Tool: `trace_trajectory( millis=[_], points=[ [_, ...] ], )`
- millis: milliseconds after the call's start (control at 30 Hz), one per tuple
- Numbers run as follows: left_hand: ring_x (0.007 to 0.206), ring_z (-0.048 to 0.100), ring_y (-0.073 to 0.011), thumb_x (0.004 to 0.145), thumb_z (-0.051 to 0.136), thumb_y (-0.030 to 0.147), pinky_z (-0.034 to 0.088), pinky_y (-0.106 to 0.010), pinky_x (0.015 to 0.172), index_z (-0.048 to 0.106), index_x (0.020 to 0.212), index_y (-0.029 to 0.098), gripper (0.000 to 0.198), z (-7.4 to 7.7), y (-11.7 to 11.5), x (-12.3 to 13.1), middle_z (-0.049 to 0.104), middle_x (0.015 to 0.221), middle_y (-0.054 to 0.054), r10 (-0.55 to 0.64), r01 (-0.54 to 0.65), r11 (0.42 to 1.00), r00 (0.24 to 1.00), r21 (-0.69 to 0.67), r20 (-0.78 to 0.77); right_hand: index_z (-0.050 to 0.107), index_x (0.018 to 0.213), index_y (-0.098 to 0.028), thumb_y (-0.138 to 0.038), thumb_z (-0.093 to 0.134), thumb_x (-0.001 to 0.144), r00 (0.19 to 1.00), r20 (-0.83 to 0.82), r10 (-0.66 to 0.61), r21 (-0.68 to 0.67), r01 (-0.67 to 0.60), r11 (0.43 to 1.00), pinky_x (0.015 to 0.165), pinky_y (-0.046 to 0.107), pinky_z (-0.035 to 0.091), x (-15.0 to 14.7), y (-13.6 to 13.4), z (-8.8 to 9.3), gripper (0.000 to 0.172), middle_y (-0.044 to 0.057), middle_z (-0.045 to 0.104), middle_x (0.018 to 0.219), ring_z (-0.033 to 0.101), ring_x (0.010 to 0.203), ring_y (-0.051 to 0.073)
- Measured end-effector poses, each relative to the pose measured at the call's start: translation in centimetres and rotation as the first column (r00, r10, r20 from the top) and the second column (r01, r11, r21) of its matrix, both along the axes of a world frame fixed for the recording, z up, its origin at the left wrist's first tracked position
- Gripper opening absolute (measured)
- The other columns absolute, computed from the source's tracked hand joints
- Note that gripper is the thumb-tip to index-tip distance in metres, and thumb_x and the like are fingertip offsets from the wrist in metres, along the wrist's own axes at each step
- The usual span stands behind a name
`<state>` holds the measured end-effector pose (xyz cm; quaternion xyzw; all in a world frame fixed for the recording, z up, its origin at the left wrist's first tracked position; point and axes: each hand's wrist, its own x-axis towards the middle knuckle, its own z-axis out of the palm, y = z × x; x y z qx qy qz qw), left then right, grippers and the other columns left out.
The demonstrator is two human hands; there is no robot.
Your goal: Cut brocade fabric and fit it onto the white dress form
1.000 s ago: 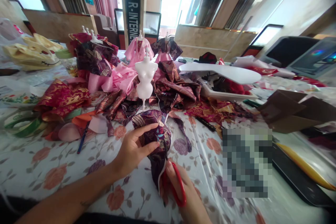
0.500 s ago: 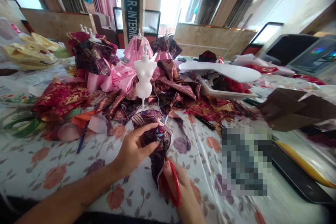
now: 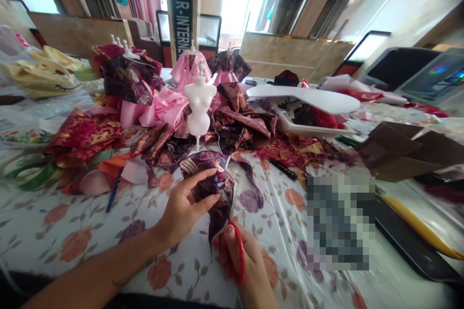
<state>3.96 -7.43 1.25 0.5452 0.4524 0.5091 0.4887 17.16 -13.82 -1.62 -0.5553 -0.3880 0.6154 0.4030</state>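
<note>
Between thumb and fingers my left hand (image 3: 188,207) pinches a piece of dark purple patterned fabric (image 3: 206,178) with a white edge. A narrow dark tail of the cloth hangs below the thumb. Red-handled scissors (image 3: 239,256) are gripped in my right hand (image 3: 250,256), just below and right of the left. Their blades point up at the hanging part of the fabric, and the tips are too dark to make out. Directly beyond the cloth stands a small white dress-form mannequin (image 3: 200,101), bare, on a thin stem.
Piles of brocade (image 3: 85,135) and pink satin (image 3: 166,106) lie behind the hands, with several dressed miniature mannequins. A dark fabric strip (image 3: 252,183) rests right of the cloth. Farther right are a white board (image 3: 304,96), a brown paper bag (image 3: 409,149) and a pixelated patch.
My right hand and the scissors have shifted slightly down and left. The fabric's lower tail has swung and now hangs shorter, while my left hand stays almost still.
</note>
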Motion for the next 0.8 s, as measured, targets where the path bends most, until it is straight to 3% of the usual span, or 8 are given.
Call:
trace_trajectory(
  millis=[267, 533, 800],
  points=[
    [0.103, 0.065, -0.0246, 0.073, 0.071, 0.022, 0.056, -0.032, 0.085, 0.063, 0.117, 0.021, 0.044, -0.4, 0.1, -0.3, 0.072, 0.104, -0.004, -0.118, 0.118, 0.993, 0.993, -0.018, 0.020, 0.047, 0.064, -0.019, -0.073, 0.043, 0.079, 0.997, 0.004, 0.081, 0.027, -0.081, 0.996, 0.042, 0.021, 0.030, 0.5, 0.4, 0.9, 0.057, -0.002, 0.051, 0.046, 0.043, 0.042, 0.009],
    [0.100, 0.067, -0.0206, 0.075, 0.070, 0.021, 0.055, -0.029, 0.088, 0.061, 0.120, 0.020, 0.045, -0.8, 0.3, -0.4, 0.072, 0.108, -0.004, -0.189, 0.196, 0.979, 0.977, -0.063, 0.094, 0.044, 0.058, -0.020, -0.081, 0.046, 0.070, 0.995, 0.100, -0.013, 0.010, 0.012, 1.000, 0.043, 0.022, 0.027, 0.3, 0.2, 2.2, 0.062, -0.003, 0.044, 0.042, 0.036, 0.042, 0.010],
    [0.095, 0.068, -0.0198, 0.074, 0.072, 0.022, 0.055, -0.030, 0.087, 0.060, 0.122, 0.020, 0.049, -0.8, 0.2, -0.3, 0.072, 0.105, -0.005, -0.180, 0.196, 0.975, 0.974, -0.109, 0.141, 0.041, 0.062, -0.020, -0.079, 0.049, 0.069, 0.999, 0.021, -0.029, 0.020, 0.029, 0.999, 0.039, 0.020, 0.024, 0.1, 0.0, 1.1, 0.060, -0.006, 0.040, 0.042, 0.031, 0.038, 0.007]
  ],
)
